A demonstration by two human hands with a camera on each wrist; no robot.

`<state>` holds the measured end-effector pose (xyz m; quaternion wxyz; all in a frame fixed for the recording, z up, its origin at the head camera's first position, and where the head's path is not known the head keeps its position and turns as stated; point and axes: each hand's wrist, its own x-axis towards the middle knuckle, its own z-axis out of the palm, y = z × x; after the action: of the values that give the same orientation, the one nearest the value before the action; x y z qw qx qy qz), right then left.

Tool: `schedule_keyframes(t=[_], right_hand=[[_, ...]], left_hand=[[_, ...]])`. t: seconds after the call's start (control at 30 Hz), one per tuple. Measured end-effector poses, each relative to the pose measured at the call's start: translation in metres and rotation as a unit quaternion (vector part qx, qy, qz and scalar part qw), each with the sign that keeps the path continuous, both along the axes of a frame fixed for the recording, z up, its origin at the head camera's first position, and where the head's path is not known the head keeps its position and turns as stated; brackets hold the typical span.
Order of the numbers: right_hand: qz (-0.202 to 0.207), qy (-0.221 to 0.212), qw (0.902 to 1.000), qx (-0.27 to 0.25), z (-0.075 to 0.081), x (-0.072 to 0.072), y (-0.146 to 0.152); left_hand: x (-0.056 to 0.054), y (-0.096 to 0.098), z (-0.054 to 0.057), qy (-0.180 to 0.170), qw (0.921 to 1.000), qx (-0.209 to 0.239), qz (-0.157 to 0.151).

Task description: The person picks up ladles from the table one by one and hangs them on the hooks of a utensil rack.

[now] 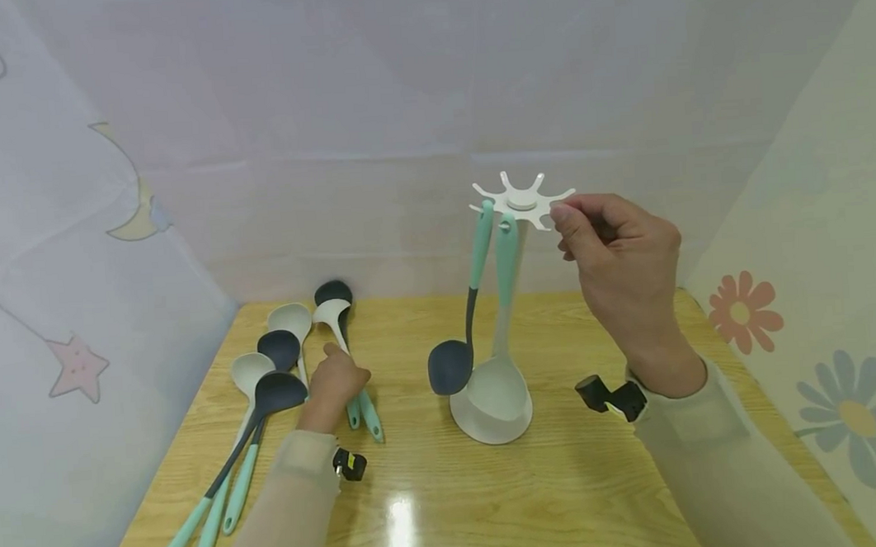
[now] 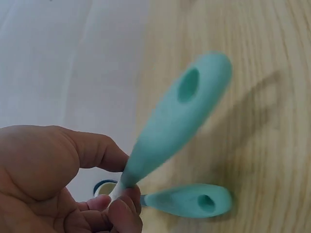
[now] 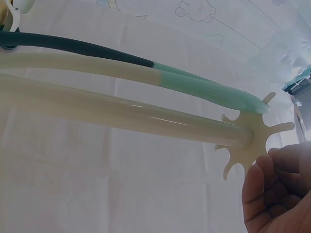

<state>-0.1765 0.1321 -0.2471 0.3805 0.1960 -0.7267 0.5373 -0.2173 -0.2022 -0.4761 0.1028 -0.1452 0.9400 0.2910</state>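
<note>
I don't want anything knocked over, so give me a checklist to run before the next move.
1. Left hand grips the held white ladle: ok, pinched where the green handle begins.
2. Hole in that handle unobstructed: ok, open in the left wrist view.
3. Held ladle clear of the dark utensil behind it: cannot tell; they overlap in the head view.
4. Right hand steadying the rack: ok, fingertips pinch its top.
5. Bare arms left on the rack: ok, several show.
6. Dark ladle and large white ladle hung on the rack: ok, both hang by their handles.
</note>
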Motion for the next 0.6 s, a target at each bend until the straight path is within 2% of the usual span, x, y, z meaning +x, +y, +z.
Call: schedule_keyframes(t=[0.13,0.4,0.6], right_hand=[[-0.002,0.002,1.0,0.004,-0.001,0.0,0.0],[0.001,0.004,1.0,0.002,0.0,-0.001,0.0],[-0.001,0.001,1.0,0.003,0.0,0.0,0.0]], left_hand=[[0.003,-0.001,0.01,0.007,0.9991,0.041,-0.009],[0.009,-0.002,0.038,0.05,0.9925,0.096,-0.056],[0.013,-0.001,0.049,0.083,0.9833,0.156,-0.045]])
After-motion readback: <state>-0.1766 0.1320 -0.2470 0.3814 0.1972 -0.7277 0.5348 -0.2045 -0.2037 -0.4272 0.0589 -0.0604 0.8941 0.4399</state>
